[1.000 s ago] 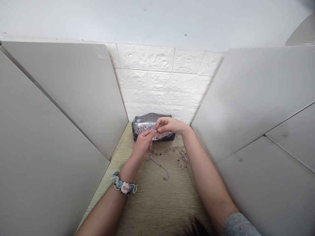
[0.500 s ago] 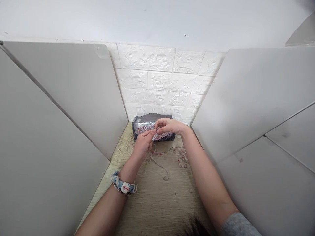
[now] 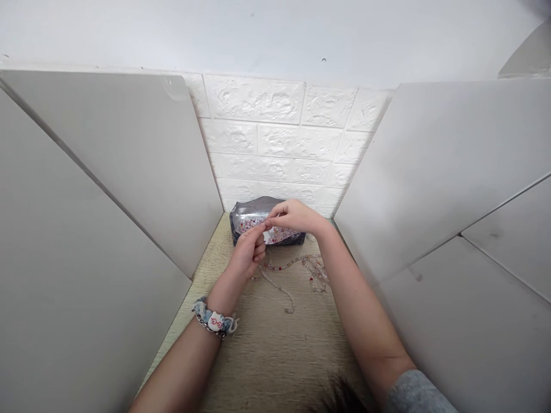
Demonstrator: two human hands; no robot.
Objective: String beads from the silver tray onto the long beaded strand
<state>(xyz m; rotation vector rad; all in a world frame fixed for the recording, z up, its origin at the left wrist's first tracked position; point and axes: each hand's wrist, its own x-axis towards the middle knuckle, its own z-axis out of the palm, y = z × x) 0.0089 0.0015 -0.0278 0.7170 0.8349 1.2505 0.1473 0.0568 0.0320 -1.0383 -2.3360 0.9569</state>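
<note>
My left hand [image 3: 249,248] and my right hand [image 3: 293,217] meet fingertip to fingertip over the front of a dark pouch [image 3: 266,203]. Both are closed in a pinch; whatever sits between the fingertips is too small to make out. Inside the pouch's silvery lining lie many small pink, red and clear beads [image 3: 282,234]. A strand of small beads [image 3: 278,287] trails on the table just below my left hand. More beaded string [image 3: 317,275] lies heaped beside my right forearm, partly hidden by it.
The wood-grain table [image 3: 275,355] runs between a grey-white panel [image 3: 142,160] on the left and another panel [image 3: 430,172] on the right. A white brick-pattern wall [image 3: 297,140] closes the back, right behind the pouch. A scrunchie and chain [image 3: 215,321] circle my left wrist.
My right hand has shifted slightly left and up, its fingers straighter. The fingertips of both hands stay together. The pouch and bead strands lie as before.
</note>
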